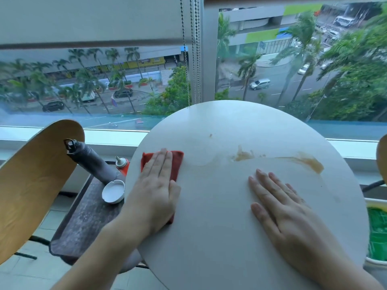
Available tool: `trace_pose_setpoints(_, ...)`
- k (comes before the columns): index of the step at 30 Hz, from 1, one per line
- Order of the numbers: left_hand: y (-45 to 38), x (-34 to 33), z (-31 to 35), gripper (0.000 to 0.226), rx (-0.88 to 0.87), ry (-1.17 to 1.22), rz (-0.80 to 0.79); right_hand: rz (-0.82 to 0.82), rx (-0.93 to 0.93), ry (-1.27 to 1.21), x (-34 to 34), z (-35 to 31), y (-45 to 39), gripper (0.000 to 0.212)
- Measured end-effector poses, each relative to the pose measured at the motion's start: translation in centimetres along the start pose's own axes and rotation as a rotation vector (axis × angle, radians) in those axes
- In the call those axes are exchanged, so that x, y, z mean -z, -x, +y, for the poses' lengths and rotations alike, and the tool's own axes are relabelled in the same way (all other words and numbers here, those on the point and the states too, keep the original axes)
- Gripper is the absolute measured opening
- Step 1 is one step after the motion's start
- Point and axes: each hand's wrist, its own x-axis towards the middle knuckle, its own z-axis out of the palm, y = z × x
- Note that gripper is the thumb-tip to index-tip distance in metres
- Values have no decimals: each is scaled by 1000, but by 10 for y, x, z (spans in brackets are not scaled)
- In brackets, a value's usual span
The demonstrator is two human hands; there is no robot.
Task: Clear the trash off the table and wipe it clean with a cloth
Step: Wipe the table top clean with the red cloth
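A round white table [230, 237] fills the middle of the view. My left hand [156, 189] lies flat, fingers together, pressing a red cloth [177, 164] onto the table's left side. My right hand [287, 212] rests flat and spread on the table, right of centre, holding nothing. A brown smear [307, 162] runs along the far right of the tabletop, and a second brown blot [243, 155] sits near the middle. A faint wet arc marks the surface between the cloth and the blot.
Left of the table a dark tray [83, 222] holds a grey bottle [92, 162], a red squeeze bottle [122, 164] and a white ashtray [113, 191]. A wooden chair back [35, 185] stands far left. A green-lined bin [377, 233] sits at right. Window and blind cords lie behind.
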Motion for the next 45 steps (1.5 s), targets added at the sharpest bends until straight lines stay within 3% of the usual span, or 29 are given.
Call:
trace_pose_setpoints(3, -16, 6, -1, 88, 49, -19, -37, 2, 3, 17, 0, 1, 0, 62)
trace_pose_setpoints(11, -80, 9, 14, 65, 81, -71, -59, 24, 9, 1, -2, 3, -2, 61)
trace_pose_setpoints(19, -103, -5, 40, 66, 46, -80, -79, 31, 15, -6, -4, 3, -1, 61)
trace_pose_setpoints(22, -104, -8, 56, 75, 8, -97, -75, 32, 15, -9, -5, 4, -2, 62)
trace_pose_setpoints(28, -98, -23, 99, 68, -63, -77, -101, 19, 10, -24, -3, 3, -2, 65)
trace_pose_setpoints(33, -88, -37, 119, 82, -107, -54, -106, 50, 6, -93, -4, 5, -3, 68)
trace_pose_setpoints(45, -43, -52, 153, 78, -195, 3, -125, 97, -78, -417, 11, 4, -3, 54)
